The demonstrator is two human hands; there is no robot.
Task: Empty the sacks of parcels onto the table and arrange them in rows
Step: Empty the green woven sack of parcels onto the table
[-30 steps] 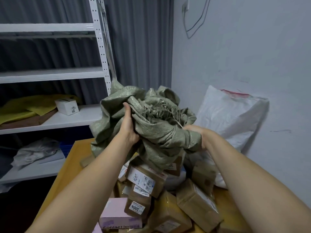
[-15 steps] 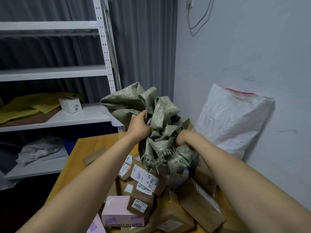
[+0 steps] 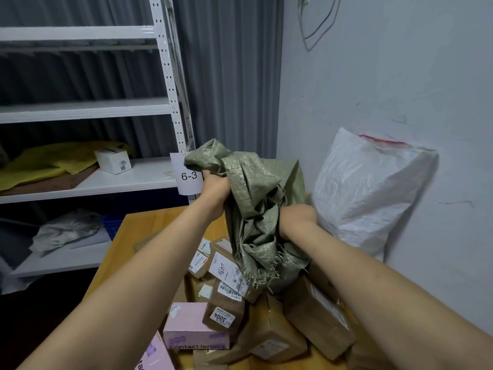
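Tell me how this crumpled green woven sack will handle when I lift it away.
Probably floppy: the crumpled green woven sack bunches into folds between the left hand and right hand. Likely light, since it hangs scrunched and looks empty. Its frayed lower edge may snag the brown cardboard parcels beneath.

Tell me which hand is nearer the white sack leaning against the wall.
Right. The right hand grips the green sack just beside the white sack; the left hand grips the green sack's top, farther away, by the shelf tag.
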